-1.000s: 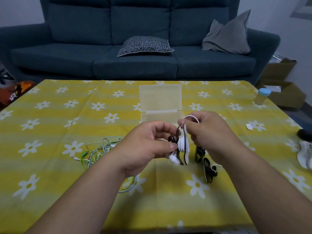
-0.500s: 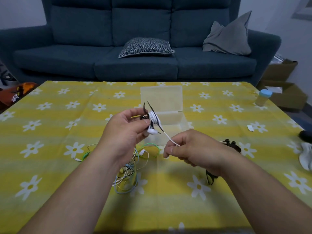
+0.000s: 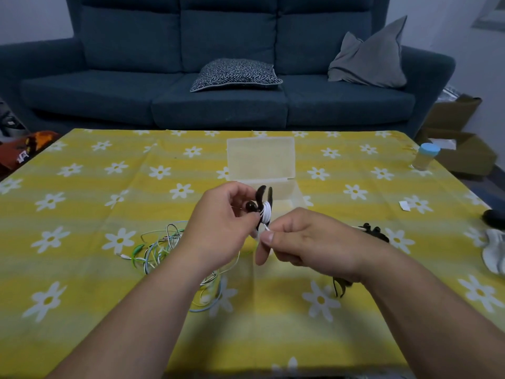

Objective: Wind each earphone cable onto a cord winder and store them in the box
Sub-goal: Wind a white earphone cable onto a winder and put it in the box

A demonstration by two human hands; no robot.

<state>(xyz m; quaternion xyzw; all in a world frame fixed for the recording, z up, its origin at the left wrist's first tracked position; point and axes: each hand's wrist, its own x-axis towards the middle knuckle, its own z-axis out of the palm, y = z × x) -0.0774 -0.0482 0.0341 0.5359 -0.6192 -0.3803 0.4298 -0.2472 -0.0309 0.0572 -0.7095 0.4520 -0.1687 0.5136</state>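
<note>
Head view shows winding under way: left hand [image 3: 218, 228] pinches the black forked cord winder [image 3: 263, 195], wrapped with thin white earphone cable [image 3: 266, 213], near the open translucent plastic box [image 3: 296, 198]; right hand [image 3: 308, 242] pinches the cable tail, which probably needs one last taut turn.

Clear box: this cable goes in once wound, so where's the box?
In the head view, the clear box sits open at the middle of the table, just beyond the left hand and the winder it holds.
</note>
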